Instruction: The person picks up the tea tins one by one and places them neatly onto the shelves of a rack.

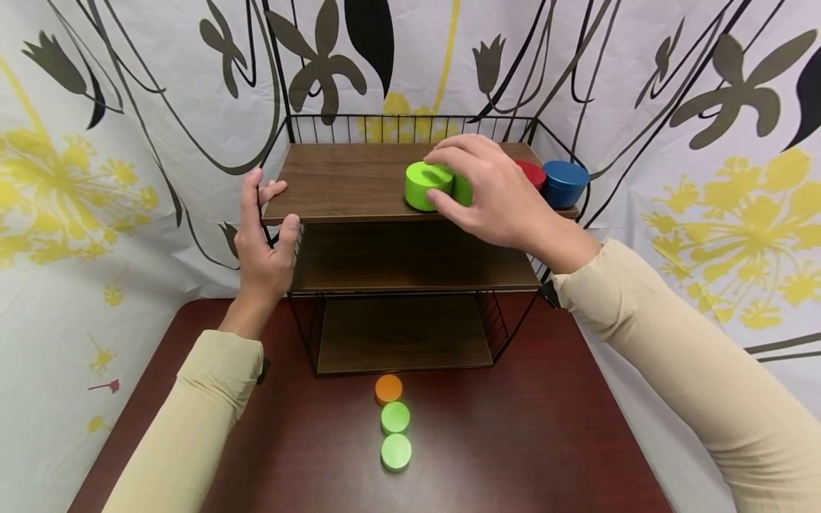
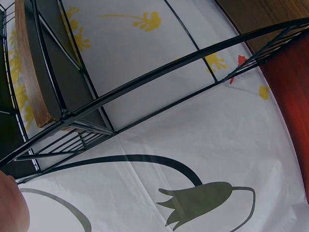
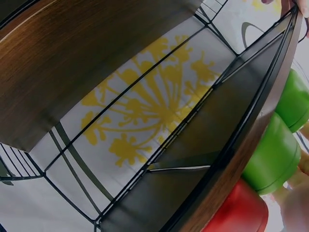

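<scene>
The step in hand looks to be placing or adjusting a lime-green round tin point(image 1: 423, 194) near the middle of the front edge of the dark wood top shelf point(image 1: 346, 178). It begins a row of 4: a darker green round tin point(image 3: 273, 157) sits just beside it, then a glossy red round tin point(image 1: 531, 173) and a blue metallic round tin point(image 1: 564, 184) at the right end. The next move seems to call for a level, gentle hold, so its neighbours are not nudged.

The right hand point(image 1: 490, 189) reaches in from the right, wrist bent over the row, pinching the lime-green tin between thumb and curled fingers. The left hand point(image 1: 264, 249) grips the left side of the black wire rack point(image 1: 291, 128), thumb apart from the fingers; its firmness is hard to judge.

On the reddish-brown table point(image 1: 513, 427), an orange round disc point(image 1: 388, 389) and 2 pale-green round discs point(image 1: 395, 452) stand in a line before the rack.
</scene>
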Available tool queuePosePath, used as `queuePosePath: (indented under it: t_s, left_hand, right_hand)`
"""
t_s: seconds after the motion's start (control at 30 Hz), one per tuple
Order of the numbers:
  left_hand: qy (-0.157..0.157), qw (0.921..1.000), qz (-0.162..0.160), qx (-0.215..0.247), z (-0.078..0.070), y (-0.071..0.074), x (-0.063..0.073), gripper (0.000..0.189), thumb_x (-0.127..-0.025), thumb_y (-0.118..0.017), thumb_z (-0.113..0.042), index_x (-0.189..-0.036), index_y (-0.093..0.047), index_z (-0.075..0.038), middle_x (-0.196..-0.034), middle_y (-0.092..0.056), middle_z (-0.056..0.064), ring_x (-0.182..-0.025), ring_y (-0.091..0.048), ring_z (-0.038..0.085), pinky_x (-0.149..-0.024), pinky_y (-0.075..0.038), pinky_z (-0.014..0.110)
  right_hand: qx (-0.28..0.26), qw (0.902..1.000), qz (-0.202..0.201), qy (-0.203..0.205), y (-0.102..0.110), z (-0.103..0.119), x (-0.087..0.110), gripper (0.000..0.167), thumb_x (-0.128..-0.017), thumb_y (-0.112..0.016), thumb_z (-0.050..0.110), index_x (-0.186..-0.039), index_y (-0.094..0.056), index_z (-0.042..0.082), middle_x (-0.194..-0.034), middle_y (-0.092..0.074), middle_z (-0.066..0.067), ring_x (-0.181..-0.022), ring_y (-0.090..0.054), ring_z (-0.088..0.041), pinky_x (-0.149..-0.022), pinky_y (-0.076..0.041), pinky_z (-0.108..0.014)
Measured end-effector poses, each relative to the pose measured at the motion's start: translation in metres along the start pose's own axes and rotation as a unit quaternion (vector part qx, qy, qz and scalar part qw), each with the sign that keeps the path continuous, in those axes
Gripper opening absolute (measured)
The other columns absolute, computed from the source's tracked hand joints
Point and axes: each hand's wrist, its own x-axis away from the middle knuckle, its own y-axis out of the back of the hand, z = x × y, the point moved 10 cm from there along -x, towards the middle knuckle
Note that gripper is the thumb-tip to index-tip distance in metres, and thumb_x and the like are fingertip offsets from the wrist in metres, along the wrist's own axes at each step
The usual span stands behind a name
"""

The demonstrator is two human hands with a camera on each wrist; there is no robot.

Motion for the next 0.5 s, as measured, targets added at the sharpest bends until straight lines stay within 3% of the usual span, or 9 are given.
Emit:
queuePosePath:
  t_s: [0.33,0.5]
  left_hand:
    - [0.0,1.0,0.0,0.0,0.0,-0.001,-0.001,0.067,-0.096,-0.051,-0.032,-0.141,-0.035,0.015,-0.123,-0.059,0.032,-0.125,-0.049,0.043,-0.111,-0.031,0.041]
    - [0.002,1.0,-0.001,-0.002,0.0,0.0,-0.001,0.067,-0.096,-0.051,-0.033,-0.141,-0.035,0.015,-0.122,-0.059,0.033,-0.125,-0.049,0.043,-0.112,-0.031,0.041]
  right_hand:
    - [-0.037,0.9948,-0.057,0.075,0.015,0.025,0.019,0.042,-0.09,-0.07,0.015,-0.129,-0.063,0.003,-0.133,-0.057,-0.015,-0.124,-0.053,-0.026,-0.102,-0.043,-0.043]
    - [-0.078,0.9902,-0.081,0.083,0.02,0.029,0.028,0.04,-0.087,-0.072,0.01,-0.125,-0.065,0.001,-0.129,-0.06,-0.014,-0.122,-0.056,-0.025,-0.102,-0.042,-0.038]
